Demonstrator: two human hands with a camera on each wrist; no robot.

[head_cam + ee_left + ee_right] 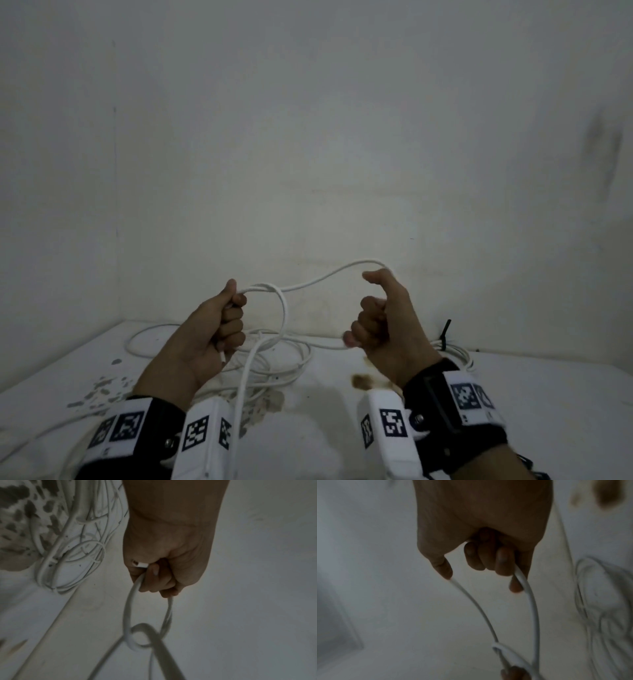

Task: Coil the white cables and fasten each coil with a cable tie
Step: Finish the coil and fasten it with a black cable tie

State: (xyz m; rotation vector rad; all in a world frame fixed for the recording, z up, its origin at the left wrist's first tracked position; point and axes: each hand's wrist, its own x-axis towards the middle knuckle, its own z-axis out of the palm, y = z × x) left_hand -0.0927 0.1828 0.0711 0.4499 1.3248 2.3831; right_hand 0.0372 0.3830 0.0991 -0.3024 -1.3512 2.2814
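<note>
You're barely started: left hand [209, 329] and right hand [383, 318] both curled around one cable [322, 279], loose pile [274, 356] at 6 o'clock untied.

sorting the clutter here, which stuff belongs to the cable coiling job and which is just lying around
In the job:
white cable, held by left hand and right hand
loose white cables on the table
black cable tie

Just lying about:
brown stain
chipped grey patches
</note>
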